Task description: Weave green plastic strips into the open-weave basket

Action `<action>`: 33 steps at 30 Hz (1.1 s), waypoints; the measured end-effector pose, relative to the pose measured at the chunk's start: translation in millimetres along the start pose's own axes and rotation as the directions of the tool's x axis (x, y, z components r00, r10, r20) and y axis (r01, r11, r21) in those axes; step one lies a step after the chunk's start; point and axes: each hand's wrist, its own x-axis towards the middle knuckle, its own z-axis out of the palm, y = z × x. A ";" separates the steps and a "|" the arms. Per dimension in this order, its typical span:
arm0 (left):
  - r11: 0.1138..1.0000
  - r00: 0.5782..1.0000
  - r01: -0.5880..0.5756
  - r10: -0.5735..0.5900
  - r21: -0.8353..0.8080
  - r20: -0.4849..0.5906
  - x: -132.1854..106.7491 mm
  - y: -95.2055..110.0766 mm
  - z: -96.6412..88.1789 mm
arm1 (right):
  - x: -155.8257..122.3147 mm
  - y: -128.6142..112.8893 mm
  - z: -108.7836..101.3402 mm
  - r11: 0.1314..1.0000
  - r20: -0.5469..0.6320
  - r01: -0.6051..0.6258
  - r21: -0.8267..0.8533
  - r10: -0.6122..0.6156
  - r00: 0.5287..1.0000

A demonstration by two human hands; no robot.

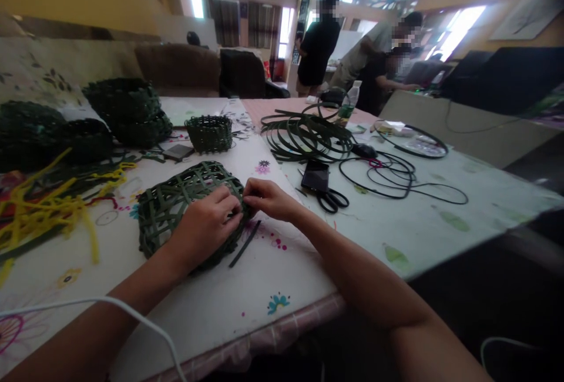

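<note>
A dark green woven basket (176, 185) lies on its side on the table in front of me, its open lattice facing up. My left hand (209, 223) rests on the near right part of it, fingers curled in against the weave near the rim. At the basket's right edge my right hand (267, 198) pinches the rim with thumb and forefinger. Whether a single strip lies between those fingertips is too small to tell. A short loose green strip (245, 244) lies on the tablecloth just below my hands.
Several green baskets (126, 106) stand at the back left, with a small basket (209, 133) nearer the middle. Yellow strips (66, 208) lie at left. To the right are coiled green strips (304, 135), a phone (315, 177), scissors (332, 200) and black cord (390, 175). People (319, 47) stand behind.
</note>
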 end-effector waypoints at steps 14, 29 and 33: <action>0.914 0.903 0.403 -0.389 -0.046 0.181 21.1 11.8 -9.0 | 1.1 -0.7 -0.7 1.000 -0.001 -0.005 -0.002 0.005 1.000; 0.915 0.826 0.320 -0.397 0.247 0.400 49.2 22.7 -21.1 | 2.4 1.3 0.4 0.998 -0.022 0.042 -0.048 -0.043 0.999; 0.914 0.811 0.302 -0.396 0.271 0.431 53.9 24.8 -23.1 | 2.5 1.2 0.7 0.999 -0.010 0.017 -0.032 -0.018 1.000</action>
